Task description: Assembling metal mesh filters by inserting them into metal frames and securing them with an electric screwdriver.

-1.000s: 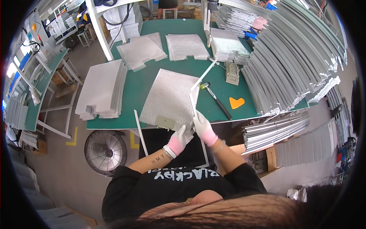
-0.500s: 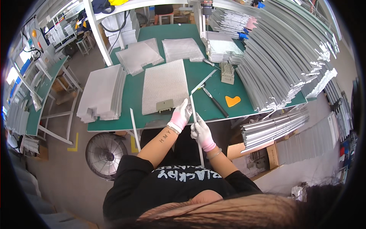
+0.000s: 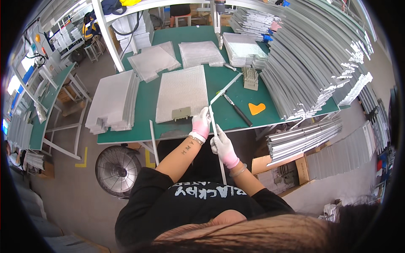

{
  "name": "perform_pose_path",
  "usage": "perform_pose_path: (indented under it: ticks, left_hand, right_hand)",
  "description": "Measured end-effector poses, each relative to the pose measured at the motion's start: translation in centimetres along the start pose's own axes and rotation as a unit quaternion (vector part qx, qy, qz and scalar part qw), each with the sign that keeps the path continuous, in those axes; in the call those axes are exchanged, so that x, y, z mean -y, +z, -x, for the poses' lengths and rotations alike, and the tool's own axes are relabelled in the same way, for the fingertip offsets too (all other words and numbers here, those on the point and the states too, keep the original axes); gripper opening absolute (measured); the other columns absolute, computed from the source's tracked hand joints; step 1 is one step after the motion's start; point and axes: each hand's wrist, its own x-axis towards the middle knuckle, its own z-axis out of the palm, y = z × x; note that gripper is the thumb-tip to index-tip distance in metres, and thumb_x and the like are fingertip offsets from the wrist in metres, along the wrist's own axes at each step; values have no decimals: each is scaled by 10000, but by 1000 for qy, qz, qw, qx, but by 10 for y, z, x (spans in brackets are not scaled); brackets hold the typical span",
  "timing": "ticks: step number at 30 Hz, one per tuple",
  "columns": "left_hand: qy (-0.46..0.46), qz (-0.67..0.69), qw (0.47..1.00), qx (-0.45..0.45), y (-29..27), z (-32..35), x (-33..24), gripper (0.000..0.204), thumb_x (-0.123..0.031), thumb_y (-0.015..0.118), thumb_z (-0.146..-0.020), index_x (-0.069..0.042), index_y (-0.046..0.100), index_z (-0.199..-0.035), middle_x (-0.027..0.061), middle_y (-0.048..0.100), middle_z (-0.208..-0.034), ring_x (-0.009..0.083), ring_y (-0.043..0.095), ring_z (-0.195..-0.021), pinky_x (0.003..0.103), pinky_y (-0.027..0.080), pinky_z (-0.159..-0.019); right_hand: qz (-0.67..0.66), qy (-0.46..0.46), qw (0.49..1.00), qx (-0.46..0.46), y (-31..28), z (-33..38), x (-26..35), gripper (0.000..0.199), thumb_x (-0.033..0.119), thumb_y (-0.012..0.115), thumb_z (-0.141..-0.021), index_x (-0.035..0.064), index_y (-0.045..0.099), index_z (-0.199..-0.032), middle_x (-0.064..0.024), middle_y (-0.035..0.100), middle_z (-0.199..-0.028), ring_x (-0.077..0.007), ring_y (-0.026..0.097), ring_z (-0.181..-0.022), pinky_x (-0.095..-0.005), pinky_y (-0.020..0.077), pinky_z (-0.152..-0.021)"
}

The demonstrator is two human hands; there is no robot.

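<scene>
Both my hands wear pink and white gloves. My left hand point(image 3: 201, 123) grips the upper part of a long thin metal strip point(image 3: 214, 130) at the front edge of the green table point(image 3: 143, 105). My right hand point(image 3: 222, 145) holds the same strip lower down, below the table edge. The strip runs down toward my body. A flat grey mesh panel point(image 3: 180, 92) with a small grey clip point(image 3: 181, 113) at its near edge lies just left of my left hand. Another metal strip point(image 3: 227, 87) lies slanted on the table beyond my hands.
A stack of mesh panels point(image 3: 112, 101) sits at the left, more panels point(image 3: 154, 61) at the back. A black-handled tool point(image 3: 238, 111) and an orange scraper point(image 3: 256, 108) lie to the right. Piles of metal strips point(image 3: 312, 63) fill the right side. A fan point(image 3: 118, 170) stands on the floor.
The strip has been drawn back off the table toward my body. My right hand has slid lower along it, and my left hand has moved to its upper part at the table edge.
</scene>
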Motion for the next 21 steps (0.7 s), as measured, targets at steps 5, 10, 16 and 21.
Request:
perform_pose_path:
  ticks: [5,10,16,21]
  left_hand:
    - [36,-144,988,-49,7,0,3,138,-82,622,-926,48,621,-974,128,649,-965,201,638,-887,310,518,-783]
    - [-72,143,987,-24,18,6,-19,164,-76,617,-924,67,610,-1002,134,658,-984,209,644,-896,321,522,-797]
    - [-39,204,977,-40,0,-4,7,165,-29,617,-899,109,597,-985,172,652,-996,242,651,-894,336,530,-793]
    - [-26,3,998,-65,12,-1,0,132,7,629,-869,121,598,-929,177,642,-955,241,649,-850,335,536,-763]
  right_hand:
    - [-16,11,1000,-17,5,1,5,586,50,393,-1002,89,202,-1555,-12,495,-793,-50,377,-506,-185,340,-457]
    - [-85,-5,996,15,-12,0,-6,586,62,385,-1016,96,167,-1559,-15,490,-791,-58,354,-500,-199,327,-466]
    - [-180,-18,980,79,-7,-2,-13,602,96,410,-1030,96,130,-1563,-21,494,-796,-65,373,-509,-204,335,-469]
    - [-56,0,998,11,0,2,0,607,49,395,-1004,63,148,-1558,-16,505,-784,-44,361,-492,-194,331,-452]
